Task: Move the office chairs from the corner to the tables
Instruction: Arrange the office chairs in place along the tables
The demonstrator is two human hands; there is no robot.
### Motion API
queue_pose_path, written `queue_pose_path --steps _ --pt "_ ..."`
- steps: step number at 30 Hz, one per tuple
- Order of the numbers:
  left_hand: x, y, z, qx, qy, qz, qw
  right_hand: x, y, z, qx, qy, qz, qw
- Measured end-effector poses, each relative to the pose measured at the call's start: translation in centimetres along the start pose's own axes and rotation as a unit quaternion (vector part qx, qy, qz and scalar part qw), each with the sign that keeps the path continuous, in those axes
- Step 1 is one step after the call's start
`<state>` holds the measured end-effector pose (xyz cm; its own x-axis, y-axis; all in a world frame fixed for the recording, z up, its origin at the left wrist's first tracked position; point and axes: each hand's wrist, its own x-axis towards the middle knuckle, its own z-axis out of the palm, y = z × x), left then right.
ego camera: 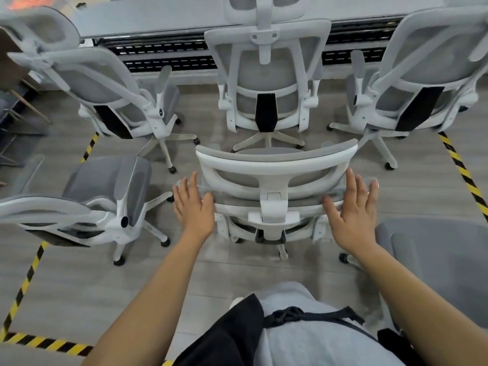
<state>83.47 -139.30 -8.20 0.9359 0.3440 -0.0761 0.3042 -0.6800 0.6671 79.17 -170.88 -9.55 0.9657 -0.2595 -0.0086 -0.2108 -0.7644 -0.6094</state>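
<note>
A white-framed office chair with grey mesh [274, 180] stands directly in front of me, seen from behind and above, its headrest nearest. My left hand [194, 204] rests flat with fingers spread against the left end of its backrest top. My right hand [352, 207] lies the same way at the right end, thumb touching the frame. Neither hand is wrapped around anything. Three matching chairs stand at the grey table [163, 14] ahead: one at the left [105, 88], one in the middle [266, 83], one at the right [420, 75].
Another chair [87, 204] stands at my left, turned sideways, and a grey seat [435, 254] is close at my right. Yellow-black tape [462, 170] marks a rectangle on the wooden floor. Black cable trays [163, 54] run under the table edge.
</note>
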Motion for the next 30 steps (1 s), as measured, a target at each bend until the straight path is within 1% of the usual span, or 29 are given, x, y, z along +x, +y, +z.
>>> queue_pose_path --steps 6,11,19,26,28,30 --pt "0.2 -0.2 0.1 0.006 0.010 0.011 1.000 0.3 -0.2 0.1 0.000 0.005 -0.007 1.000" --pt "0.5 -0.5 -0.4 0.047 -0.014 0.008 0.999 0.2 -0.7 -0.2 0.005 -0.022 -0.002 1.000" --pt "0.2 -0.5 -1.0 0.028 -0.032 0.017 0.999 0.4 -0.8 -0.5 -0.025 -0.042 0.009 0.999" --pt "0.6 -0.7 -2.1 0.050 -0.092 0.009 0.995 -0.1 -1.4 -0.6 -0.057 -0.048 0.042 0.996" --pt "-0.3 -1.2 -2.7 0.014 -0.081 0.019 0.996 -0.9 -1.6 -1.2 -0.059 -0.056 0.052 0.995" --pt "-2.3 -1.5 -3.2 -0.043 -0.060 0.046 0.996 -3.1 -1.6 -1.7 -0.026 -0.046 0.066 0.996"
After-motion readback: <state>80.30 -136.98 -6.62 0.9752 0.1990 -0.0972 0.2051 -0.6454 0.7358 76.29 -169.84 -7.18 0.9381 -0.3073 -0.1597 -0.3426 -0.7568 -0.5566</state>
